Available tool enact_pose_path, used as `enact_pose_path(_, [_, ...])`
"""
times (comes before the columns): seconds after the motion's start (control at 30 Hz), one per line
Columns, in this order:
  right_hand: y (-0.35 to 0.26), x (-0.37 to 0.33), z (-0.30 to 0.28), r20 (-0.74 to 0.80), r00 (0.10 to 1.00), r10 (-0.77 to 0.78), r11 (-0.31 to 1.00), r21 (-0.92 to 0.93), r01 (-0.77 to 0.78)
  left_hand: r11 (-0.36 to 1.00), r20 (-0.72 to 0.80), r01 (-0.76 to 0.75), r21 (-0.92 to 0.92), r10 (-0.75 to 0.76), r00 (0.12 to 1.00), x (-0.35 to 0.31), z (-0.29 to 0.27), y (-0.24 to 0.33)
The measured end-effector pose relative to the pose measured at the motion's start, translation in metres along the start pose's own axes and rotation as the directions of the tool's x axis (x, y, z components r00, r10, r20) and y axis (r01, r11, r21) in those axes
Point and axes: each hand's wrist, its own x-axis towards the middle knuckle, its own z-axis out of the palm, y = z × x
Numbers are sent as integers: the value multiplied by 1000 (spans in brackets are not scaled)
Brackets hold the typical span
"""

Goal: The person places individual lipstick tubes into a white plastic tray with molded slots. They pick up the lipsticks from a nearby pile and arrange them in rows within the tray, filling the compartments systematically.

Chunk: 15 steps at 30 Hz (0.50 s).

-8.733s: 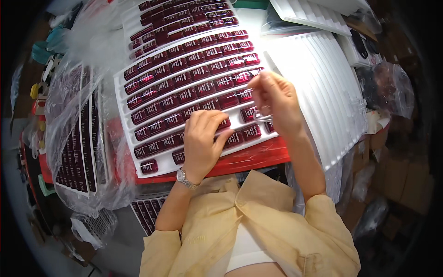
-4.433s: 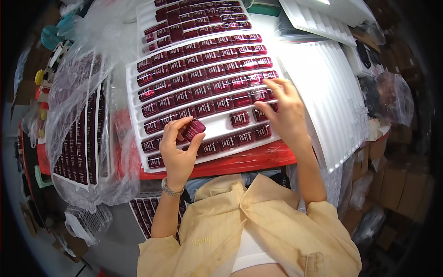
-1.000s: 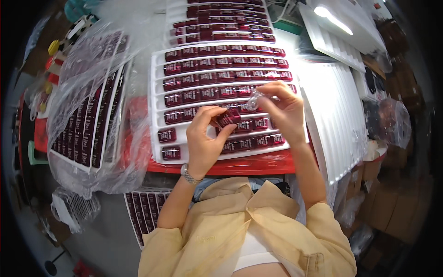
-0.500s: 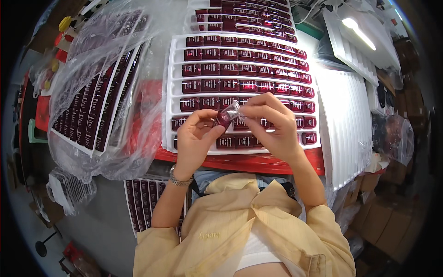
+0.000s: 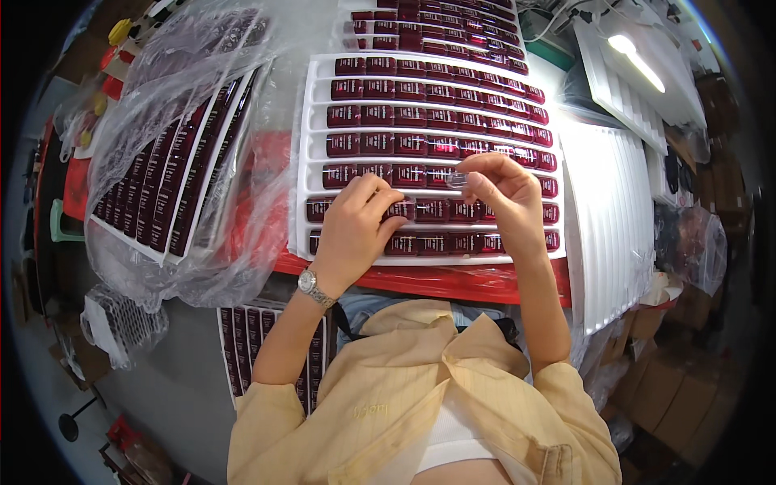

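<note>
Left hand (image 5: pixel 356 230): thumb and fingers curved around a red bottle (image 5: pixel 399 209) in the white tray (image 5: pixel 305 153), person's 12 o'clock; grip cannot be told. Right hand (image 5: pixel 511 196): pinching a clear piece (image 5: pixel 457 181), bottle's 2 o'clock.

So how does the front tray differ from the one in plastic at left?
The front tray lies uncovered, while the bagged tray is partly under crumpled clear plastic. The front tray's rows run side to side; the bagged tray's slant steeply up toward the right. Both are white and hold rows of dark red pieces.
</note>
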Motion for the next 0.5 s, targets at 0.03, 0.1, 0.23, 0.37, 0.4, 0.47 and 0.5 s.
enact_pose_path(0.03, [0, 0, 5, 7, 1000, 10, 1000, 1, -10, 999, -8, -3, -43, 3, 1000, -3, 0, -3])
enact_pose_path(0.1, [3, -2, 8, 29, 1000, 11, 1000, 20, -12, 999, -65, 4, -34, -6, 998, -9, -8, -5])
enact_pose_path(0.23, [7, -5, 9, 34, 999, -4, 998, 69, 2, 952, -100, 72, 297, -44, 994, -28, -54, -22])
enact_pose_path(0.37, [7, -6, 40, 105, 993, -50, 993, 110, 39, 936, -62, 27, 350, -6, 998, -33, -68, -33])
enact_pose_path(0.4, [8, -9, 48, 122, 989, -87, 987, 144, 69, 980, -66, 97, 176, -86, 994, -31, -66, -28])
enact_pose_path(0.47, [10, -13, 61, 172, 963, -208, 966, 191, 174, 956, -12, 233, -181, -239, 971, -31, -58, -9])
enact_pose_path(0.5, [3, -16, 63, 219, 958, -186, 973, 178, 148, 883, 17, 209, -419, -222, 975, -31, -48, -2])
